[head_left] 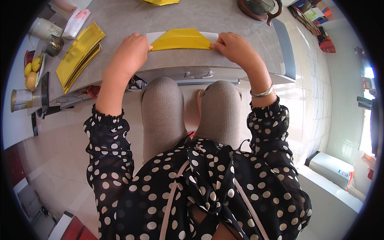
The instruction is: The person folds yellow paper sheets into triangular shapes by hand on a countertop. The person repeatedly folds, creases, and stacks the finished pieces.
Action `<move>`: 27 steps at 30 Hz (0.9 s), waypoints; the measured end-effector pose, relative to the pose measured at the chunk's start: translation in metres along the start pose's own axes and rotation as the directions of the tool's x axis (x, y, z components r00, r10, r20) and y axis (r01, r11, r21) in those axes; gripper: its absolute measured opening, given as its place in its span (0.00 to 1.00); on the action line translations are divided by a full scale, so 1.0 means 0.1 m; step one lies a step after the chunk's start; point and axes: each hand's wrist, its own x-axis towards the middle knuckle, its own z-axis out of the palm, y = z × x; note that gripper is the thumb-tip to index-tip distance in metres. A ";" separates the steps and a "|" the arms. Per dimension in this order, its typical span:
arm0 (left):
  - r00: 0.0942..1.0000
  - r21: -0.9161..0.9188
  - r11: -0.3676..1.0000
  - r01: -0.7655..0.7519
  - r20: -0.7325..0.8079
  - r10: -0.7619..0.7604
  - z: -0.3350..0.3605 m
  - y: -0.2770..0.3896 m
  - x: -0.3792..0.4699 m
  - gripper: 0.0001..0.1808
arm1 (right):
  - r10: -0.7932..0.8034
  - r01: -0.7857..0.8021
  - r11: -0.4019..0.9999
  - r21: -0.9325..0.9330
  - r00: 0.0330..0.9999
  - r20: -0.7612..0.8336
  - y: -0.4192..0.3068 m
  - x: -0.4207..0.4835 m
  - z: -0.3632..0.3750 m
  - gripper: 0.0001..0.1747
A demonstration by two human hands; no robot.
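Observation:
A sheet of gold foil paper (181, 39) with a white underside lies on the grey stone-look tabletop (192, 57), close to its front edge. Its near edge is folded and two corners slope inwards. My left hand (135, 51) pinches the sheet's left end between thumb and fingers. At the right end, my right hand (232, 45) grips it the same way. Folded gold papers (79, 57) are stacked to the left of my left hand. Another gold paper piece (159, 1) shows partly at the top of the view.
Left of the stack stand a dark glass cup (53, 45), a white mug (46, 28), a tissue pack (76, 24) and a plate with fruit (33, 69). A glass teapot (261, 7) is at the back right. Below the front edge is a drawer handle (198, 75), near my knees.

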 end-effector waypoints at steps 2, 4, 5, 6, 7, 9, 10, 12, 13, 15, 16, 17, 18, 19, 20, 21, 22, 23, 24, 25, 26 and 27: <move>0.996 -0.012 1.000 0.006 -0.089 -0.007 0.01 0.06 -0.07 0.10 | 0.013 -0.010 0.999 0.037 0.997 -0.074 -0.01 -0.06 0.01 0.18; 0.990 0.015 0.999 0.029 -0.136 -0.026 0.05 0.14 -0.14 0.09 | 0.042 -0.030 0.991 0.128 0.995 -0.086 -0.02 -0.12 0.00 0.17; 0.983 0.028 0.999 0.023 -0.184 -0.018 0.06 0.16 -0.16 0.08 | 0.030 -0.010 0.983 0.185 0.994 -0.105 -0.02 -0.14 -0.01 0.16; 0.982 0.016 1.000 0.027 -0.189 -0.024 0.06 0.16 -0.17 0.08 | 0.061 -0.043 0.984 0.175 0.993 -0.101 -0.03 -0.14 0.00 0.16; 0.976 0.004 1.000 0.014 -0.218 -0.012 0.08 0.17 -0.18 0.07 | 0.054 -0.032 0.983 0.183 0.992 -0.118 -0.03 -0.14 0.00 0.16; 0.967 -0.030 1.000 -0.002 -0.254 -0.005 0.12 0.17 -0.20 0.07 | 0.041 -0.011 0.980 0.198 0.988 -0.148 -0.02 -0.15 0.03 0.15; 0.965 -0.054 0.999 -0.004 -0.262 -0.010 0.13 0.16 -0.20 0.06 | 0.034 -0.001 0.979 0.204 0.986 -0.161 -0.01 -0.15 0.05 0.15; 0.963 -0.091 0.996 -0.007 -0.270 -0.018 0.15 0.13 -0.20 0.06 | 0.029 0.009 0.978 0.208 0.983 -0.180 0.01 -0.15 0.08 0.15; 0.963 -0.103 0.995 -0.008 -0.270 -0.020 0.16 0.11 -0.20 0.06 | 0.032 0.007 0.978 0.208 0.982 -0.184 0.02 -0.16 0.09 0.14; 0.960 -0.118 0.993 -0.006 -0.280 -0.027 0.18 0.11 -0.20 0.05 | 0.027 0.014 0.980 0.198 0.979 -0.203 0.03 -0.16 0.12 0.14; 0.957 -0.119 0.993 -0.002 -0.288 -0.032 0.20 0.12 -0.21 0.05 | 0.020 0.022 0.981 0.191 0.976 -0.216 0.02 -0.16 0.13 0.13; 0.954 -0.120 0.993 0.001 -0.297 -0.037 0.21 0.13 -0.22 0.05 | 0.013 0.030 0.983 0.184 0.973 -0.229 0.01 -0.17 0.13 0.13; 0.953 -0.116 0.993 -0.006 -0.302 -0.030 0.21 0.14 -0.22 0.05 | 0.033 0.015 0.979 0.205 0.973 -0.230 0.00 -0.18 0.13 0.12; 0.951 -0.113 0.994 -0.013 -0.307 -0.023 0.21 0.15 -0.22 0.06 | 0.052 0.002 0.974 0.226 0.972 -0.230 -0.02 -0.20 0.13 0.11; 0.950 -0.108 0.994 -0.019 -0.313 -0.016 0.20 0.15 -0.22 0.06 | 0.070 -0.011 0.969 0.247 0.970 -0.231 -0.04 -0.22 0.14 0.11; 0.944 -0.085 0.996 -0.038 -0.329 0.008 0.20 0.16 -0.22 0.06 | 0.068 -0.010 0.972 0.233 0.968 -0.242 -0.06 -0.23 0.15 0.10; 0.939 -0.062 0.996 -0.057 -0.343 0.032 0.20 0.17 -0.23 0.07 | 0.067 -0.011 0.976 0.219 0.965 -0.253 -0.09 -0.25 0.16 0.09; 0.933 -0.038 0.996 -0.077 -0.355 0.058 0.19 0.18 -0.22 0.07 | 0.068 -0.013 0.979 0.205 0.962 -0.264 -0.11 -0.26 0.17 0.09; 0.928 -0.012 0.995 -0.102 -0.361 0.091 0.19 0.19 -0.23 0.08 | -0.022 0.069 0.989 0.131 0.943 -0.331 -0.13 -0.27 0.19 0.08; 0.922 0.015 0.992 -0.128 -0.366 0.124 0.19 0.21 -0.24 0.08 | -0.115 0.146 0.988 0.050 0.913 -0.391 -0.15 -0.29 0.22 0.08; 0.905 0.043 0.985 -0.167 -0.390 0.171 0.19 0.22 -0.25 0.09 | -0.210 0.217 0.976 -0.036 0.873 -0.440 -0.16 -0.30 0.24 0.08; 0.920 0.049 0.986 -0.161 -0.354 0.168 0.19 0.24 -0.25 0.10 | -0.265 0.245 0.964 -0.102 0.858 -0.440 -0.17 -0.30 0.25 0.09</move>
